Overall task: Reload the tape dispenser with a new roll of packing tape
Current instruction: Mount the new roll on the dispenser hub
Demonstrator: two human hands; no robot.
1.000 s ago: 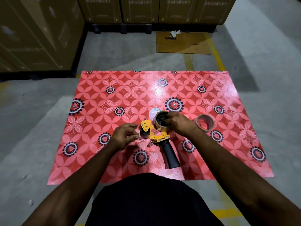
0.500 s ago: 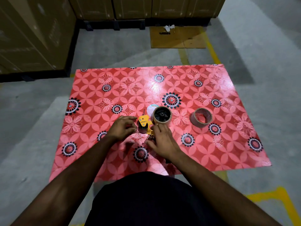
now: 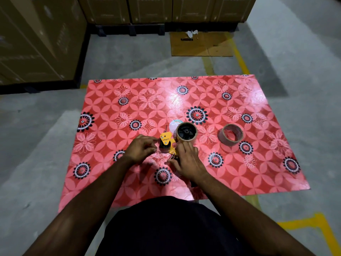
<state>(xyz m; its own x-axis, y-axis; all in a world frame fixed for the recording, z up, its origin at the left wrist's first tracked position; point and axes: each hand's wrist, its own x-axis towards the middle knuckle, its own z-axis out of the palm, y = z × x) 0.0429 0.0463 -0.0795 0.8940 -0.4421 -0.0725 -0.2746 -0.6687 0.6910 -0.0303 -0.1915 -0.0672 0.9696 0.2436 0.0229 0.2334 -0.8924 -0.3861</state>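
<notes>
We are pinching something unseen with our left hand (image 3: 141, 148), right hand (image 3: 186, 161) gripping the tape dispenser (image 3: 167, 142); the loose end risks sticking to our fingers (image 3: 153, 140).

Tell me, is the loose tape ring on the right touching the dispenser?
No, the loose tape ring lies apart on the mat, right of the dispenser.

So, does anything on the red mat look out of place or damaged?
Nothing looks damaged or spilled. A spare tape ring lies apart on the mat, right of the dispenser. A small pale disc lies behind it; I cannot identify it.
</notes>
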